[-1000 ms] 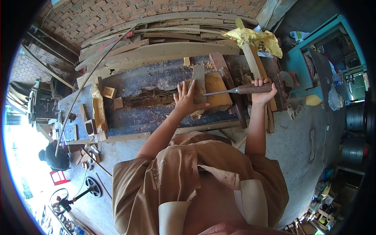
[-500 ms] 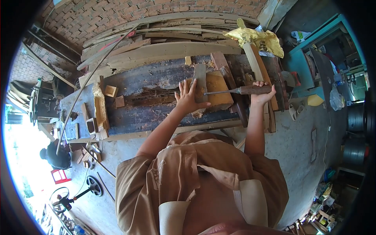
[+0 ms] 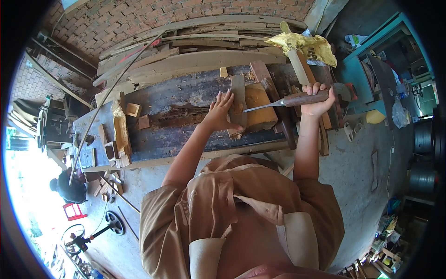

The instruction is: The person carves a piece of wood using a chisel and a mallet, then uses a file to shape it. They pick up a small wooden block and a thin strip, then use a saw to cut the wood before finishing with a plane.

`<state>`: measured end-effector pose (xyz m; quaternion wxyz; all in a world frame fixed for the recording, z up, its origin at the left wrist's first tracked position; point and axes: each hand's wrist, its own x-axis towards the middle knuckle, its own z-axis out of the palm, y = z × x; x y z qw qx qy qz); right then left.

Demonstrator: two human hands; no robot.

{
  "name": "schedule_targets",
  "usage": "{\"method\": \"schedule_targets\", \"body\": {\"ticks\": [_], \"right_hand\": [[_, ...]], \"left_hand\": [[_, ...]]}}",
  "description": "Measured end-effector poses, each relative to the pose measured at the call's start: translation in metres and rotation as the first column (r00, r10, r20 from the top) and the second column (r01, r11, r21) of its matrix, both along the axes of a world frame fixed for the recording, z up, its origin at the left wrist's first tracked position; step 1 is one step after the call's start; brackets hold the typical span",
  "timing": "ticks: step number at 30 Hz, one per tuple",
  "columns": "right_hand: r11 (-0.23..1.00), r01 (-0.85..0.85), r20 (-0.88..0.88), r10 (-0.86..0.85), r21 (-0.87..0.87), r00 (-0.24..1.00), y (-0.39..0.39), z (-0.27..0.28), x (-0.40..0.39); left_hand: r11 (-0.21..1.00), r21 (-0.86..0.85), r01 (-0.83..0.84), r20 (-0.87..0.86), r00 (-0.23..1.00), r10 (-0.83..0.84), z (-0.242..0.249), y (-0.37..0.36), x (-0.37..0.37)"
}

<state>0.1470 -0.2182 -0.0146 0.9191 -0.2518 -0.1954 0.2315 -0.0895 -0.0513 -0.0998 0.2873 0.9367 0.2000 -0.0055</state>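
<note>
My right hand [image 3: 317, 100] is wrapped around the brown wooden handle of a chisel [image 3: 297, 99]. Its metal blade points left, with the tip at the right edge of a flat greyish board piece [image 3: 238, 95]. Against the left side of that piece lies my left hand [image 3: 220, 113], fingers stretched along it and thumb out across its lower part. A yellowish wood block [image 3: 260, 104] sits just right of the piece, under the line of the blade. Dark wooden bars [image 3: 283, 122] stand beside the block, below the chisel handle.
The dark, worn workbench [image 3: 181, 88] carries small wooden boxes [image 3: 133, 109] and offcuts at its left. Long planks [image 3: 200, 60] are stacked along the brick wall. A yellow plastic bag [image 3: 306, 46] lies at the back right. A thin rod [image 3: 111, 93] crosses the left side.
My right hand has shifted slightly up and right, tilting the chisel handle higher. The fingers of my left hand have drawn closer together on the board piece.
</note>
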Motion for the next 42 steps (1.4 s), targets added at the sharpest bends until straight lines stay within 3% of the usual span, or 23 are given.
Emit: {"method": "schedule_targets", "body": {"ticks": [4,13,35,40,42], "right_hand": [[0.995,0.077,0.005,-0.077,-0.069,0.997,0.004,0.002,-0.007],[0.997,0.061,-0.011,-0.061,-0.041,0.998,0.004,-0.006,-0.007],[0.975,0.142,0.0,-0.144,-0.171,0.99,0.019,0.01,-0.009],[0.956,0.191,0.112,-0.169,-0.224,0.979,0.022,0.015,-0.01],[0.943,0.228,0.196,-0.182,-0.244,0.964,0.025,0.024,-0.016]], "left_hand": [[1.0,-0.005,-0.019,-0.025,0.999,0.019,0.004,-0.003,0.0],[0.999,-0.024,-0.045,-0.055,0.998,0.043,0.001,-0.004,-0.001],[0.997,-0.069,-0.038,0.052,0.998,0.041,-0.011,-0.002,-0.002],[0.997,-0.073,-0.04,0.049,0.998,0.044,-0.01,-0.002,-0.002],[0.998,-0.065,-0.019,0.149,0.988,0.029,-0.018,-0.001,-0.002]]}}
